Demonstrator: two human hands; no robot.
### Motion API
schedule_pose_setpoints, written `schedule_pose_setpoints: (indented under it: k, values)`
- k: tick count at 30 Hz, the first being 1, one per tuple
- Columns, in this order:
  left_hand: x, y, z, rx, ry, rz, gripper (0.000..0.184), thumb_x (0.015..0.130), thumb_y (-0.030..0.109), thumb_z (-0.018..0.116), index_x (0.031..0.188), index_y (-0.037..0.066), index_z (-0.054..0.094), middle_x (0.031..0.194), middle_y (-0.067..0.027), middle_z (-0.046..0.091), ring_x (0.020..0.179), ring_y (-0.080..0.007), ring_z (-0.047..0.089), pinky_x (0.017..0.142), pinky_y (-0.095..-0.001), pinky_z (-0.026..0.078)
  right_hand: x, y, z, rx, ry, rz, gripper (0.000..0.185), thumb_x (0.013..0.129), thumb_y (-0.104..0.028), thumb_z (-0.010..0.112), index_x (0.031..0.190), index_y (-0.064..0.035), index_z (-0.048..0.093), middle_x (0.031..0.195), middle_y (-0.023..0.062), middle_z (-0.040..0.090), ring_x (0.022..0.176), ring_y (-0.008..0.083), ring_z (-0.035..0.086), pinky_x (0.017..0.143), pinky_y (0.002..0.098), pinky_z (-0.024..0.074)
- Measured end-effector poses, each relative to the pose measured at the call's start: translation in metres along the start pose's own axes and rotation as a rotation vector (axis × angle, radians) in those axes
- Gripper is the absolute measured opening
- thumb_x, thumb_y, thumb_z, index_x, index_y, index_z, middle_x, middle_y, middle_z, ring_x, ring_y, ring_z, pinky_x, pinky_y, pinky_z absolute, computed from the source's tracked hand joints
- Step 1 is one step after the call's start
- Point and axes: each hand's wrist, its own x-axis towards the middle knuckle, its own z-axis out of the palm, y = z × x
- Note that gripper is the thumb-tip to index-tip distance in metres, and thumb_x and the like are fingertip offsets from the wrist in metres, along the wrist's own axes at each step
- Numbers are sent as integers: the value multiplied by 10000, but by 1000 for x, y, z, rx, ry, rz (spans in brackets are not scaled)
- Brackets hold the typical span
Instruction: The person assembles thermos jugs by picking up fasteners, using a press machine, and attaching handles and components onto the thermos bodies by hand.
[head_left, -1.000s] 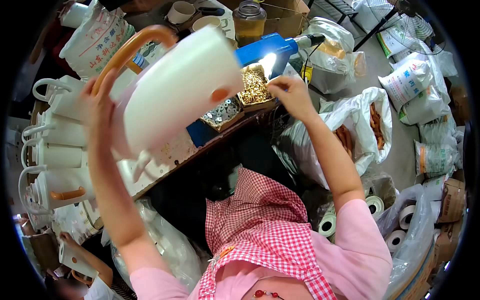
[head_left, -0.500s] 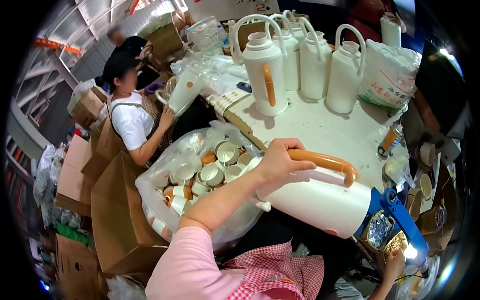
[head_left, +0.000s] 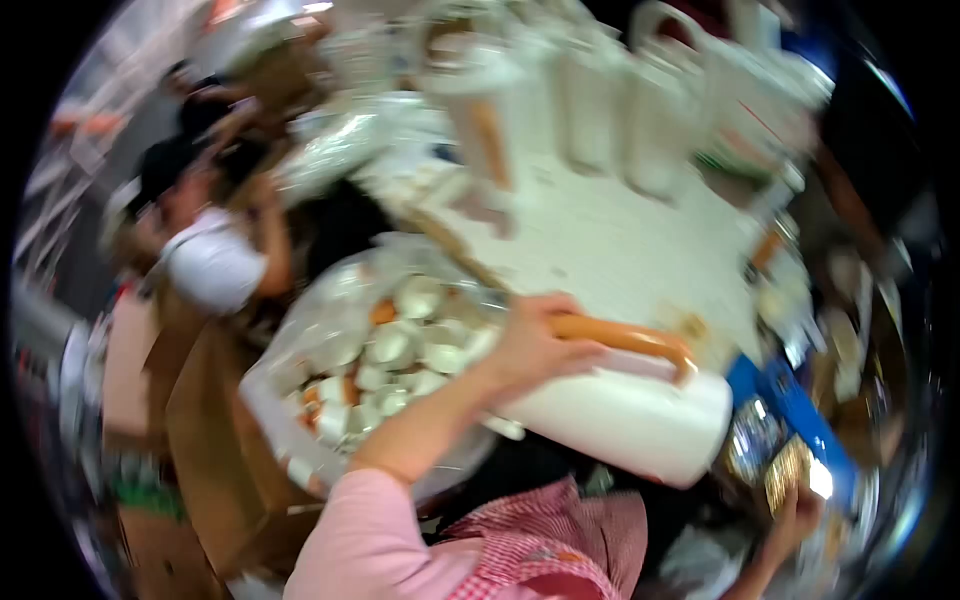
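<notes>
My left hand (head_left: 541, 345) is closed round the end of the orange-brown handle (head_left: 630, 333) of a white thermos jug (head_left: 630, 418). The jug lies on its side above my lap, its base toward the right. Low on the right, my right hand (head_left: 795, 515) is at a shiny gold heap (head_left: 790, 472); blur hides its fingertips and anything in them. A silvery heap (head_left: 752, 440) sits beside the gold one. Just behind these stands a blue device (head_left: 800, 395) with a bright light near its lower end.
A plastic bag (head_left: 270, 385) of white and orange cup-like parts (head_left: 395, 343) is left of the jug. Several upright white jugs (head_left: 665, 125) and a printed white sack (head_left: 750, 110) stand on the white table (head_left: 590, 250). Cardboard boxes (head_left: 225, 420) and a co-worker (head_left: 215, 260) are at left.
The view has shifted and blurred. My left hand still grips the jug's handle, and my right hand stays by the gold heap. The co-worker at left leans differently, head turned away.
</notes>
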Motion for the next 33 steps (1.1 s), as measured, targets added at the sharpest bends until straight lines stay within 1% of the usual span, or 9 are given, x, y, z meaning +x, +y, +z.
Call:
schedule_pose_setpoints:
  k: [1, 2, 3, 4, 6, 9, 14, 23, 33]
  values:
    - [-1, 4, 0, -134, -26, -96, 252, 766, 91, 860, 904, 1, 669, 805, -45, 648, 747, -105, 619, 653, -274, 547, -2, -63, 22, 161, 72, 146, 121, 885, 18, 703, 979, -19, 637, 989, 59, 648, 854, 158, 608, 811, 297, 527]
    - [-3, 5, 6, -43, 16, -88, 250, 772, 56, 845, 933, 3, 663, 816, -45, 651, 738, -132, 644, 657, -277, 569, 2, -96, 33, 319, 130, 142, 138, 873, 62, 692, 955, -31, 631, 969, 49, 651, 846, 142, 610, 803, 283, 518]
    - [-7, -8, 21, -379, 265, -85, 266, 756, 17, 836, 951, 6, 655, 819, -51, 656, 705, -145, 645, 645, -280, 570, 20, -116, 41, 340, 22, -81, 181, 848, 89, 708, 958, -35, 635, 935, 38, 655, 836, 119, 610, 782, 260, 511]
    - [-1, -5, 7, -47, 92, -19, 255, 737, -30, 811, 932, 6, 651, 828, -51, 662, 718, -145, 648, 660, -271, 564, 34, -130, 47, 295, 28, -205, 206, 824, 89, 738, 959, -31, 639, 893, 30, 652, 818, 94, 604, 756, 238, 500]
    - [10, -36, -12, 5, 85, 82, 251, 713, -67, 761, 926, 1, 646, 831, -33, 649, 743, -118, 616, 680, -250, 526, 58, -164, 59, 441, -41, -145, 210, 813, 89, 742, 961, -21, 642, 933, 36, 690, 863, 93, 647, 790, 236, 526]
    - [6, -41, -19, -39, 55, 67, 260, 738, 26, 816, 928, -2, 639, 849, -1, 636, 765, -80, 570, 689, -225, 482, 84, -171, 79, 477, -124, -124, 200, 814, 82, 727, 970, -4, 636, 942, 52, 715, 879, 100, 680, 826, 242, 550]
    - [3, -49, -23, -82, 53, 105, 449, 744, 309, 916, 943, 11, 645, 857, 18, 631, 772, -76, 549, 728, -222, 461, 93, -179, 106, 499, -282, -150, 203, 819, 82, 718, 982, -3, 631, 939, 57, 716, 873, 103, 686, 827, 246, 556]
    - [5, -53, -28, -82, 23, 123, 408, 775, 279, 888, 960, 12, 641, 854, 16, 628, 772, -77, 545, 729, -217, 451, 97, -191, 112, 381, -392, -153, 207, 824, 100, 696, 983, 2, 606, 908, 49, 697, 870, 114, 696, 815, 254, 559]
    - [6, -53, -25, -79, 2, 146, 389, 787, 262, 878, 964, 13, 636, 864, 17, 620, 786, -71, 543, 729, -212, 443, 103, -199, 109, 111, -406, -250, 179, 807, -9, 764, 926, -9, 631, 824, 36, 696, 797, 110, 697, 755, 254, 553]
